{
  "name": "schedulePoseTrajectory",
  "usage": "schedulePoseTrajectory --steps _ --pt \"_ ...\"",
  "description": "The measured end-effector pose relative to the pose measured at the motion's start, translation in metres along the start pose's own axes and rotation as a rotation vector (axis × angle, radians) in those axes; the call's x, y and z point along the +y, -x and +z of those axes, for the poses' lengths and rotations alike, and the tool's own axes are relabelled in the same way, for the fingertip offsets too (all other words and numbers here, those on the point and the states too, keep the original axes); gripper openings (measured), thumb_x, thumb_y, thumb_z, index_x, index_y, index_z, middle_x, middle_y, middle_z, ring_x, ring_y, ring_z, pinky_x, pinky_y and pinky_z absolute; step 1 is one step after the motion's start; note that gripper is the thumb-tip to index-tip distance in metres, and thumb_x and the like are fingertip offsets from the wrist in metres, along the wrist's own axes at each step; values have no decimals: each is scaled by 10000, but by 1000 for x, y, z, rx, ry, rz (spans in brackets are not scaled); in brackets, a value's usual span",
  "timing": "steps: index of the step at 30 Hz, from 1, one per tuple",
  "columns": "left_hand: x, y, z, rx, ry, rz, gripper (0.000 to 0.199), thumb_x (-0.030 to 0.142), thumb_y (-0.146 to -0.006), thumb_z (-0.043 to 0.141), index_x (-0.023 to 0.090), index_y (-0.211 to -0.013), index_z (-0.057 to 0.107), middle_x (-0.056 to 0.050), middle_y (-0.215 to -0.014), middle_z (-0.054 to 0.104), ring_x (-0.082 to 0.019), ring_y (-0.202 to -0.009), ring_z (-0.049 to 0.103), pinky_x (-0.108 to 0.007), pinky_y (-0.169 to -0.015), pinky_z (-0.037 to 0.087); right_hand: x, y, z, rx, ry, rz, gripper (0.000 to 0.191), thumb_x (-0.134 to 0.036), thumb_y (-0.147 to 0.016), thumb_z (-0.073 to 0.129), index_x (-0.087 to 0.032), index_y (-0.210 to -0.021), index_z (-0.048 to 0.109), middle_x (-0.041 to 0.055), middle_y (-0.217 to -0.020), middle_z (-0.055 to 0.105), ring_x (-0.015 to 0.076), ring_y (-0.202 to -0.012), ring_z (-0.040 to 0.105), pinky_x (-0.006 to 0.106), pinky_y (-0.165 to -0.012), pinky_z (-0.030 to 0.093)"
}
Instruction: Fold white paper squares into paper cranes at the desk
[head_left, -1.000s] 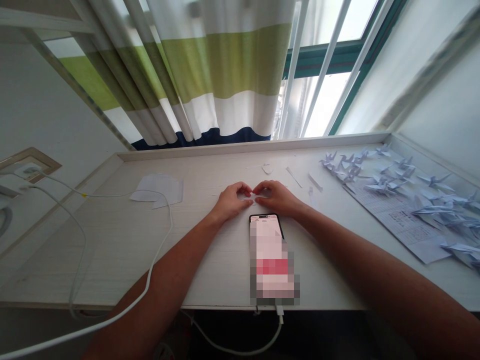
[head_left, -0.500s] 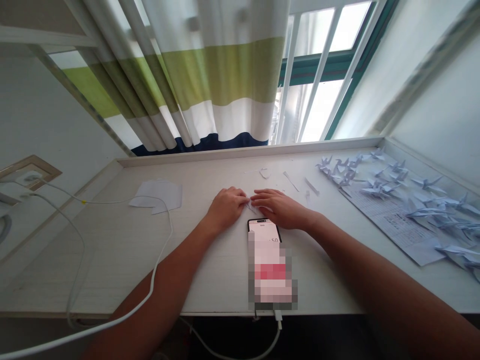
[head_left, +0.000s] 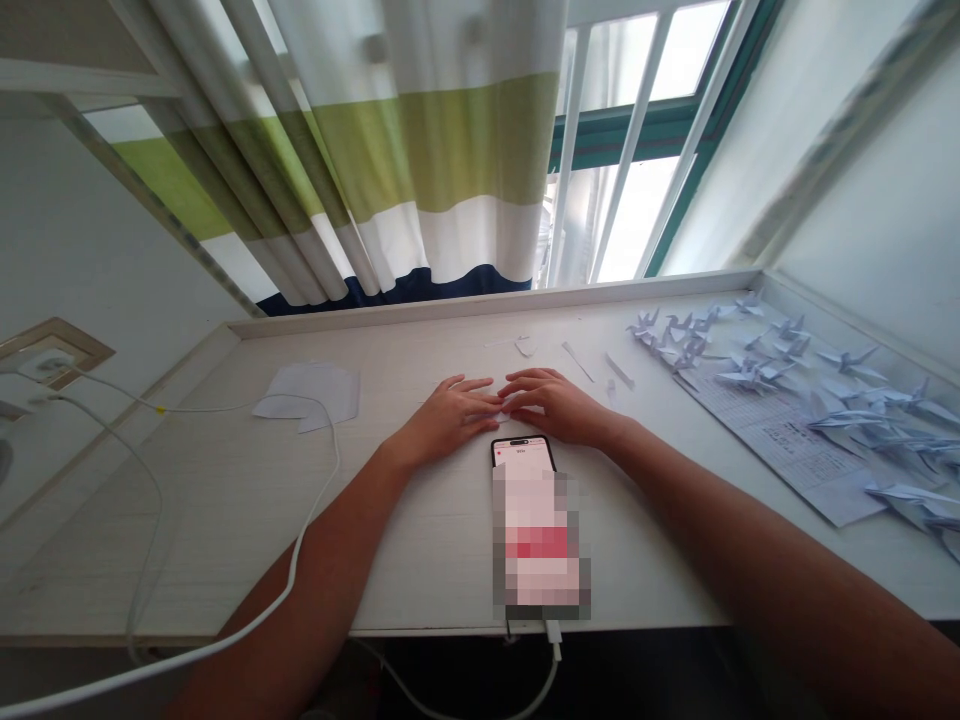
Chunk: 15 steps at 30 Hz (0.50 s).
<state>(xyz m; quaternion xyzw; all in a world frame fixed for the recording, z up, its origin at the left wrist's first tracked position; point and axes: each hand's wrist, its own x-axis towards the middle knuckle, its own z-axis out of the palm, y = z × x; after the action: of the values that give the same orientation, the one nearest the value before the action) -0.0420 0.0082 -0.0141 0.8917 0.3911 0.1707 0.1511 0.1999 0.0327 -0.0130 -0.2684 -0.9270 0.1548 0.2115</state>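
A small piece of folded white paper [head_left: 505, 403] lies on the desk between my hands, partly hidden by my fingers. My left hand [head_left: 450, 420] and my right hand [head_left: 553, 406] lie low with fingers stretched towards each other, and their fingertips press on the paper from both sides. Just below them lies a black smartphone [head_left: 536, 525] with its screen lit and mostly blurred. A white cable [head_left: 304, 550] runs over my left forearm.
Several pale paper cranes [head_left: 772, 372] stand on a printed sheet [head_left: 780, 445] at the desk's right. Thin paper strips [head_left: 577, 361] lie behind my hands, and a cut white sheet [head_left: 307, 395] lies to the left. A striped curtain [head_left: 427, 170] hangs at the window behind the desk's back ledge.
My hands have gone from arched with fingertips pinched together to flatter, with fingers stretched over the paper. The whole view has shifted slightly as my head moved.
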Motion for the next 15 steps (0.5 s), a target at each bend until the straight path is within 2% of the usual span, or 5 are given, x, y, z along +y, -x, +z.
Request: schedulePoseTrajectory --steps 3,6,10,15 --pt "-1 -1 0 46 -15 33 206 334 -967 589 304 -1054 773 -22 -1220 742 -232 -1328 544 -448 -1148 316 -3 -2 2 -3 52 23 185 -264 -966 613 -273 -1039 783 54 -1179 752 280 -1241 602 492 -1051 420" --pt "1 -1 -1 69 -12 22 202 282 -963 587 285 -1004 785 -39 -1137 768 -230 -1228 614 -434 -1108 372 -7 -4 5 12 105 15 172 -274 -964 620 -251 -985 788 72 -1131 760 276 -1192 624 471 -1033 422" --pt "2 1 0 93 14 -1 193 235 -943 598 272 -975 784 -41 -1108 779 -237 -1194 645 -454 -1102 397 -8 -5 6 15 120 -53 195 -257 -985 583 -236 -998 776 77 -1107 759 258 -1157 629 433 -1015 421" --pt "7 3 4 133 66 -71 192 192 -927 589 258 -939 769 -30 -1116 778 -239 -1199 653 -461 -1102 407 -6 -7 8 -2 97 -42 247 -241 -1016 503 -203 -1020 747 96 -1068 743 241 -1033 632 410 -959 435"
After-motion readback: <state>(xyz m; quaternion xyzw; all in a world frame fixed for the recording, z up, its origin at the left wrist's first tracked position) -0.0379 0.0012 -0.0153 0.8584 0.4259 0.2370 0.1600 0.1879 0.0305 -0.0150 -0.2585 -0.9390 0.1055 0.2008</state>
